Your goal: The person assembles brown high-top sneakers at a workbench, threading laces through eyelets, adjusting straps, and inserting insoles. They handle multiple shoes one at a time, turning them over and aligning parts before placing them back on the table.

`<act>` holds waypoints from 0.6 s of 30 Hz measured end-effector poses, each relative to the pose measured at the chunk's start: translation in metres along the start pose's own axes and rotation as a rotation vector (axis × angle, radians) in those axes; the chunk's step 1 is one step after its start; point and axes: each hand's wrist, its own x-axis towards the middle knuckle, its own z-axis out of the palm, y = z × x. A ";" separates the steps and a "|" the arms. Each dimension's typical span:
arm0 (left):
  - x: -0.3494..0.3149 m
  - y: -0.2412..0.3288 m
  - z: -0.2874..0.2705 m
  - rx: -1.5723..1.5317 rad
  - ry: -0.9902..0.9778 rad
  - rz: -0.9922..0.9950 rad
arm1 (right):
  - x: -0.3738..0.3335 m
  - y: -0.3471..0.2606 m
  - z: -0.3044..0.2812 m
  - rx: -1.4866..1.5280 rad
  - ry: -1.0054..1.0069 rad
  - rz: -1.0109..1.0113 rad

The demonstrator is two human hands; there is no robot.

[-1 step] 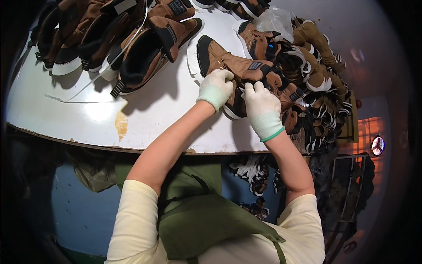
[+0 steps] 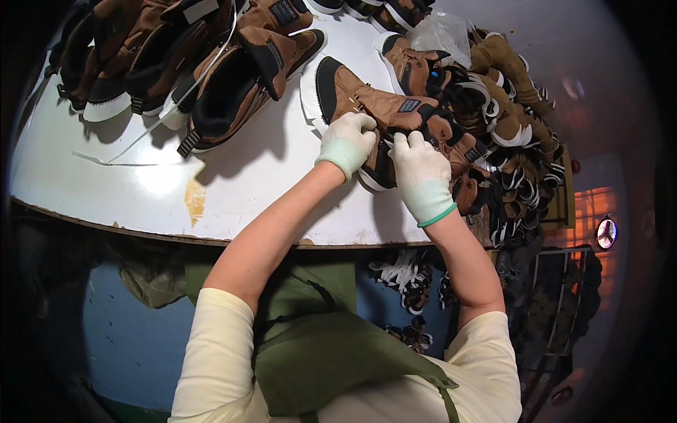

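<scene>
A brown and black shoe [image 2: 381, 106] with a white sole lies on the white table, its toe to the left and its padded tongue folded to the right. My left hand [image 2: 347, 143], in a pale knit glove, is closed on the shoe's near side, just behind the toe. Close by on the right, my gloved right hand [image 2: 423, 169] pinches the shoe's near edge beside the tongue. A small pale tip shows between the hands, too small to name. The fingers hide part of the shoe's side. Black and brown shoe material [image 2: 378, 168] shows below them.
Several brown and black shoes [image 2: 229, 92] stand at the far left, a thin white strip [image 2: 130, 144] trailing from them. Another brown shoe [image 2: 416, 65] lies beyond my hands, near a clear plastic bag [image 2: 441, 39]. Tan shoes [image 2: 504, 106] are heaped at right. The table's front edge [image 2: 211, 241] is close to me.
</scene>
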 end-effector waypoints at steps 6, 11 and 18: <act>0.004 -0.003 0.012 -0.248 0.018 -0.134 | -0.001 -0.002 0.004 0.016 0.009 0.018; 0.005 -0.001 0.019 -0.327 0.048 -0.205 | 0.000 -0.003 0.005 0.019 -0.009 0.037; 0.009 -0.008 0.017 -0.368 0.007 -0.209 | -0.001 -0.005 0.009 0.023 -0.009 0.036</act>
